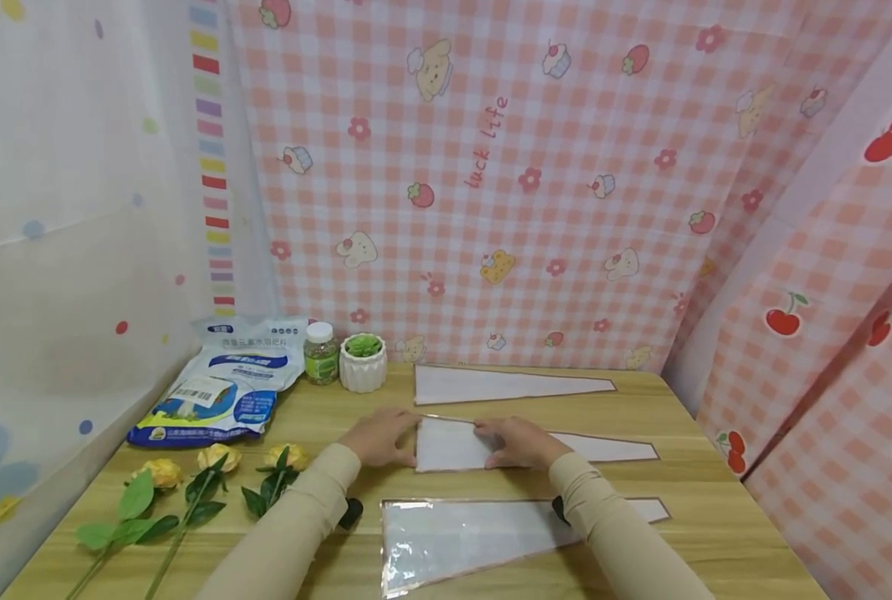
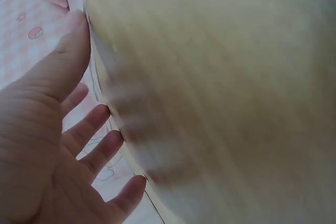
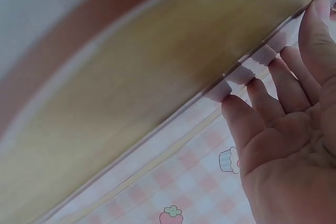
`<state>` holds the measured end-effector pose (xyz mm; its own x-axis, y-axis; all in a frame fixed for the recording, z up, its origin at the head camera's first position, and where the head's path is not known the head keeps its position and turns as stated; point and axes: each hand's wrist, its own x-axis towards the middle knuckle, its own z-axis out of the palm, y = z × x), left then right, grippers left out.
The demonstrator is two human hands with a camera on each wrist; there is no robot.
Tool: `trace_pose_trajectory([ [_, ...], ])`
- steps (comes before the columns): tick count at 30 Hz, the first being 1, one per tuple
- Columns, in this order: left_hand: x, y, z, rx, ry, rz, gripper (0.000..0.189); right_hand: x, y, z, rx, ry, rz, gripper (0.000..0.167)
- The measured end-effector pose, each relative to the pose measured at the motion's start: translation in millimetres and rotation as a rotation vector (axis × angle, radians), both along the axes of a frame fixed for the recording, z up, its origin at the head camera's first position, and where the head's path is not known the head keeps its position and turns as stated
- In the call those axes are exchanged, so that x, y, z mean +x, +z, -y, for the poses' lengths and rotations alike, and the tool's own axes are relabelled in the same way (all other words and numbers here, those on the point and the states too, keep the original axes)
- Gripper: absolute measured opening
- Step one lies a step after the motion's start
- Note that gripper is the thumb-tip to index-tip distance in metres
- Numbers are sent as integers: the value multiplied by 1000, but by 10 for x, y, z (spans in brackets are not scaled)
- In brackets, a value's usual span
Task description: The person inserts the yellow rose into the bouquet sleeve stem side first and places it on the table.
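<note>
A long tapered white sheet with a thin brown border, like a flower-wrapping sleeve, lies flat on the table between my hands. My left hand touches its wide left end, thumb and fingers spread along the edge. Across its middle lies my right hand, with the thumb at the near edge and the fingertips at the far edge. In the left wrist view the left fingers are spread and loosely bent at the sheet's edge. The right fingers rest along the glossy edge in the right wrist view.
A similar tapered sleeve lies farther back; a larger glossy one lies nearer, partly under the right forearm. Yellow roses with leafy stems are at left. Behind them stand a printed bag, a lidded jar and a white plant pot.
</note>
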<state>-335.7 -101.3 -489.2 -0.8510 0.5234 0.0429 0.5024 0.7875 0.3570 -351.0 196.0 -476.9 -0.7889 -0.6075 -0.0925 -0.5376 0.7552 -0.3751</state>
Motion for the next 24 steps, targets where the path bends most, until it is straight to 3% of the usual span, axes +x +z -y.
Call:
trace_pose_trajectory([
  [6, -15, -13, 34, -15, 27, 8, 70, -18, 11, 29, 21, 4, -58, 57],
  [10, -24, -25, 43, -16, 38, 15, 69, -37, 12, 49, -33, -1, -86, 47],
  [16, 35, 49, 27, -9, 37, 29, 66, -63, -21, 64, -119, -52, -82, 33],
  [24, 75, 90, 31, 9, 44, 47, 62, -25, -13, 79, -108, -86, -69, 30],
])
